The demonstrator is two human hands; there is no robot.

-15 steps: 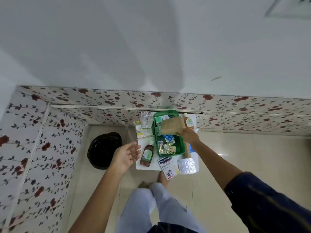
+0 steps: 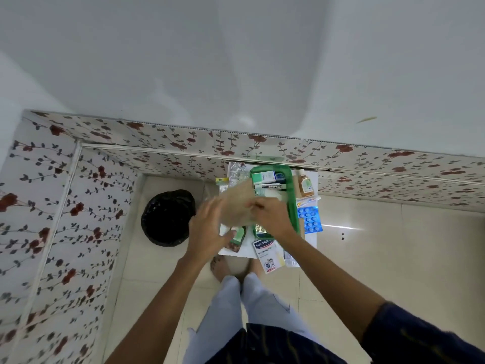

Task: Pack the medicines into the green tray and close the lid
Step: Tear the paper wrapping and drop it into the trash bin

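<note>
The green tray (image 2: 293, 195) stands on a small white table (image 2: 311, 240) against the wall. It holds a white-green box (image 2: 265, 176), a dark tube (image 2: 270, 187) and gold blister strips (image 2: 261, 228). My right hand (image 2: 273, 219) is over the tray, pinching a brown paper packet (image 2: 236, 203) that hangs over the tray's left side. My left hand (image 2: 207, 232) is blurred, with its fingers spread at the packet's left edge. I cannot tell whether it touches the packet. Under it lies a brown bottle with a green label (image 2: 237, 239).
An orange-brown bottle (image 2: 304, 185) and a blue blister pack (image 2: 311, 219) lie right of the tray. A Hansaplast box (image 2: 267, 256) overhangs the table's near edge. A black bin (image 2: 168, 218) stands on the floor at left. Flowered wall panels close the back and left.
My right hand has brought the brown paper packet leftward and nearer, off the tray's far end. My left hand has risen from beside the table to the packet's left edge.
</note>
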